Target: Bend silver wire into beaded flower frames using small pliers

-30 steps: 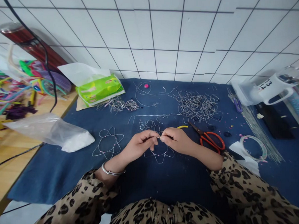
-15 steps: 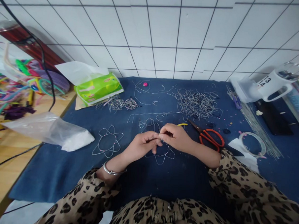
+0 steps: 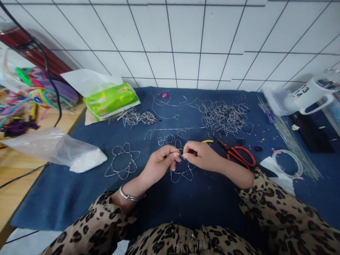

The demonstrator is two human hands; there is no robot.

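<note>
A flower-shaped wire frame point(image 3: 181, 177), bent from thin silvery wire with small pink pieces on its ring, is between my hands and partly hidden by them. My left hand point(image 3: 160, 161) pinches the frame's upper part between thumb and fingers. Close beside it, my right hand point(image 3: 200, 155) is closed with thumb and fingertips together at the wire; the exact bit it grips is too small to make out. A second flower-shaped wire frame point(image 3: 131, 162) lies flat on the blue cloth to the left.
Orange-handled scissors point(image 3: 243, 156) lie right of my right hand. Behind are a tangled heap of short wires point(image 3: 223, 116), a green tissue pack point(image 3: 112, 100) and a pink bead point(image 3: 165, 95). Straight wires point(image 3: 293, 144), a tape roll point(image 3: 287, 164) and a white mug point(image 3: 309, 94) are at the right.
The fingertips of my hands have moved slightly apart, the right ones shifting a little to the right. The held wire frame has turned or shifted slightly to the left.
</note>
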